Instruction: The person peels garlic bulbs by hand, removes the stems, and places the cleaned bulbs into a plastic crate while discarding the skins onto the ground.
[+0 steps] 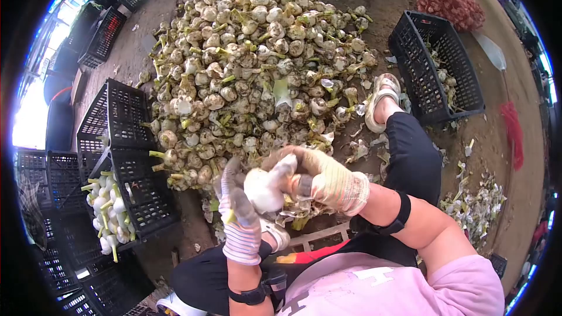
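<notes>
From my remote view, the gloved left hand and gloved right hand have their fingers curled closely around a white garlic bulb, near the dirt-streaked garlic heap, with black plastic crates on either side.

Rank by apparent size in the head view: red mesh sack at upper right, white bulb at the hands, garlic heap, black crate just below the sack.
Largest to smallest:
1. Garlic heap
2. Black crate
3. Red mesh sack, partly cut off by the view's edge
4. White bulb
</notes>
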The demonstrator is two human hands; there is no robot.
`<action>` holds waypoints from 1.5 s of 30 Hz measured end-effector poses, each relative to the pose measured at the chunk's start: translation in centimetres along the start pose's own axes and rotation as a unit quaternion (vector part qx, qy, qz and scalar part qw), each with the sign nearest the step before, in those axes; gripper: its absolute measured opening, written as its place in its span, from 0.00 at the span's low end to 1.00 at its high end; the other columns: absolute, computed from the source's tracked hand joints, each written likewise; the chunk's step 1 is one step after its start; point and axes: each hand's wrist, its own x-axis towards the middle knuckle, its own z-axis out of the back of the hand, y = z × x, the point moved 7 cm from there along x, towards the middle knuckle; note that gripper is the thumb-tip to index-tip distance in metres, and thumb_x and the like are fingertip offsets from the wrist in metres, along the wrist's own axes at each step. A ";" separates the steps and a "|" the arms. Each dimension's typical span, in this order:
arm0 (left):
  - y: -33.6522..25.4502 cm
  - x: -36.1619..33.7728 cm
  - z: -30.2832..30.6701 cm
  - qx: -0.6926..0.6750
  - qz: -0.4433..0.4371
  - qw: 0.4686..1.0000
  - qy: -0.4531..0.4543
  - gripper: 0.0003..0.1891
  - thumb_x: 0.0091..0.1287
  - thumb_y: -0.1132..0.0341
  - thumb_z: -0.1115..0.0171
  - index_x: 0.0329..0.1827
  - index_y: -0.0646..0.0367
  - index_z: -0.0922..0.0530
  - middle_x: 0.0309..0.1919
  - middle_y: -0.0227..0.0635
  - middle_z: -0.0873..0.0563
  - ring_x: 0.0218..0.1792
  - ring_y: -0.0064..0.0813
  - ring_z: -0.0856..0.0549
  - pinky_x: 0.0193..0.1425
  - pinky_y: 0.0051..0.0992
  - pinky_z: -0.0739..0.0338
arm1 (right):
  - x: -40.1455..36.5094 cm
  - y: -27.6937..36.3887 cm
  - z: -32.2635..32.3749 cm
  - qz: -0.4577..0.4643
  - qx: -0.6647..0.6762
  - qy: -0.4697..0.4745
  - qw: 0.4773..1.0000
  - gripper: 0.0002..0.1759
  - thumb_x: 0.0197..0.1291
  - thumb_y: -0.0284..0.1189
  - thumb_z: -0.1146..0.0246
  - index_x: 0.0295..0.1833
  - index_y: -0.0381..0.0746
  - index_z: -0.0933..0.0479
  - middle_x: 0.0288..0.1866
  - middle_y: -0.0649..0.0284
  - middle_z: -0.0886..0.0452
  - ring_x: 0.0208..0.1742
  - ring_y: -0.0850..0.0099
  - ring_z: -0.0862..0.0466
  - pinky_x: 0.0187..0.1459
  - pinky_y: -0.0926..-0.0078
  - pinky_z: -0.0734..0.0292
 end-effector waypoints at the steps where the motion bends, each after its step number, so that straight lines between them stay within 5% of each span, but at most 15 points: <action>1: 0.9 0.0 0.2 -0.012 0.063 0.998 0.011 0.44 0.59 0.30 0.50 0.66 0.59 0.36 0.52 0.37 0.23 0.45 0.26 0.21 0.50 0.28 0.23 | 0.0 1.1 0.3 0.041 0.019 -0.040 0.998 0.22 0.55 0.34 0.31 0.50 0.35 0.28 0.44 0.65 0.21 0.43 0.80 0.24 0.43 0.81 0.27; 3: 1.5 -0.7 -0.8 -0.206 0.191 0.954 0.102 0.36 0.62 0.38 0.44 0.61 0.59 0.32 0.45 0.38 0.19 0.35 0.27 0.15 0.32 0.27 0.17 | 0.1 1.7 0.6 0.070 0.055 -0.048 0.995 0.23 0.56 0.36 0.32 0.53 0.36 0.28 0.46 0.63 0.21 0.44 0.78 0.22 0.41 0.81 0.25; 11: 0.0 -1.0 -0.6 -0.345 0.028 0.925 0.155 0.26 0.49 0.61 0.27 0.51 0.60 0.21 0.62 0.51 0.29 0.60 0.50 0.27 0.63 0.45 0.29 | 0.6 1.5 2.3 0.064 0.321 -0.016 0.945 0.16 0.64 0.34 0.41 0.53 0.37 0.28 0.38 0.65 0.21 0.34 0.76 0.20 0.40 0.77 0.19; 14: 1.1 -2.1 1.3 -0.402 0.070 0.898 0.162 0.20 0.49 0.60 0.27 0.47 0.49 0.17 0.66 0.49 0.34 0.61 0.55 0.28 0.56 0.50 0.24 | 1.6 0.6 4.7 0.081 0.376 -0.008 0.923 0.12 0.66 0.33 0.44 0.50 0.38 0.29 0.38 0.64 0.22 0.29 0.74 0.22 0.38 0.76 0.19; 15: 2.4 -2.3 2.6 -0.464 0.117 0.863 0.164 0.20 0.49 0.60 0.27 0.48 0.44 0.17 0.66 0.47 0.34 0.61 0.56 0.28 0.53 0.51 0.22 | 0.9 1.5 4.7 0.063 0.254 -0.140 0.955 0.13 0.66 0.33 0.45 0.52 0.37 0.31 0.40 0.62 0.22 0.31 0.72 0.21 0.36 0.76 0.19; 17: 0.0 -1.1 3.6 -0.477 -0.019 0.864 0.161 0.18 0.51 0.62 0.29 0.47 0.37 0.17 0.64 0.43 0.31 0.56 0.53 0.25 0.50 0.50 0.20 | 0.8 1.7 3.7 0.006 0.079 -0.178 0.981 0.14 0.67 0.31 0.46 0.53 0.37 0.33 0.40 0.62 0.22 0.37 0.73 0.20 0.39 0.75 0.21; 21: -3.9 1.8 11.0 -0.576 -0.105 0.810 -0.038 0.34 0.53 0.67 0.34 0.65 0.61 0.35 0.61 0.51 0.30 0.59 0.52 0.27 0.64 0.50 0.31 | 0.6 0.7 0.3 0.047 -0.306 -0.053 0.949 0.17 0.62 0.22 0.51 0.57 0.39 0.33 0.42 0.61 0.21 0.43 0.72 0.20 0.44 0.75 0.24; 22: -4.7 1.9 15.2 -0.531 -0.182 0.823 -0.081 0.31 0.57 0.68 0.38 0.64 0.66 0.36 0.61 0.54 0.30 0.60 0.54 0.29 0.64 0.50 0.30 | 0.6 -1.1 0.2 -0.044 -0.297 -0.003 0.954 0.21 0.55 0.18 0.49 0.56 0.42 0.30 0.43 0.59 0.21 0.45 0.69 0.20 0.45 0.73 0.24; 23: -5.5 1.9 19.0 -0.482 -0.257 0.829 -0.123 0.28 0.61 0.68 0.42 0.63 0.71 0.36 0.61 0.58 0.31 0.62 0.56 0.30 0.63 0.51 0.28 | 0.7 -1.7 -0.1 0.099 -0.441 0.078 0.889 0.25 0.48 0.16 0.46 0.55 0.43 0.28 0.43 0.57 0.21 0.46 0.62 0.20 0.46 0.69 0.24; 26: -5.9 3.6 22.6 -0.497 -0.301 0.800 -0.151 0.27 0.61 0.67 0.41 0.58 0.78 0.34 0.55 0.59 0.26 0.56 0.56 0.25 0.59 0.43 0.22 | -0.2 -1.9 -1.7 -0.015 -0.589 0.157 0.792 0.24 0.44 0.18 0.44 0.51 0.44 0.27 0.43 0.58 0.24 0.48 0.58 0.22 0.46 0.64 0.25; 30: 3.8 9.9 14.1 -0.073 0.021 0.983 -0.165 0.15 0.60 0.60 0.36 0.46 0.57 0.21 0.41 0.30 0.16 0.36 0.23 0.18 0.38 0.24 0.23 | -1.0 -5.1 -1.8 -0.028 -0.655 0.238 0.717 0.20 0.48 0.36 0.34 0.47 0.41 0.25 0.46 0.57 0.24 0.46 0.56 0.21 0.45 0.62 0.24; 33: 17.2 12.6 9.5 0.264 0.136 0.954 0.029 0.22 0.56 0.68 0.35 0.55 0.60 0.23 0.49 0.38 0.17 0.46 0.26 0.18 0.50 0.25 0.25 | -0.4 -4.5 -1.4 -0.092 -0.738 0.248 0.620 0.17 0.46 0.35 0.34 0.43 0.41 0.21 0.42 0.59 0.22 0.49 0.60 0.21 0.47 0.61 0.25; 37: 22.6 12.9 5.9 0.440 0.173 0.880 -0.043 0.22 0.55 0.73 0.39 0.57 0.56 0.24 0.50 0.49 0.19 0.50 0.46 0.20 0.55 0.33 0.26 | 0.7 -4.2 -0.1 -0.124 -0.711 0.204 0.661 0.20 0.40 0.37 0.30 0.41 0.42 0.23 0.46 0.62 0.24 0.51 0.62 0.23 0.51 0.64 0.29; 43: 25.7 12.5 6.4 0.498 0.134 0.856 0.034 0.14 0.56 0.72 0.39 0.47 0.59 0.20 0.42 0.47 0.16 0.43 0.44 0.17 0.50 0.31 0.25 | 1.2 -1.2 1.1 -0.077 -0.735 0.124 0.663 0.26 0.36 0.32 0.28 0.45 0.42 0.27 0.45 0.60 0.25 0.49 0.61 0.22 0.49 0.63 0.27; 45: 23.6 12.0 6.8 0.383 0.116 0.917 0.008 0.15 0.55 0.76 0.39 0.47 0.61 0.19 0.40 0.40 0.14 0.39 0.31 0.16 0.48 0.25 0.24 | 1.4 0.0 1.7 -0.046 -0.733 0.083 0.673 0.24 0.36 0.30 0.30 0.43 0.41 0.27 0.41 0.59 0.24 0.44 0.59 0.21 0.46 0.63 0.25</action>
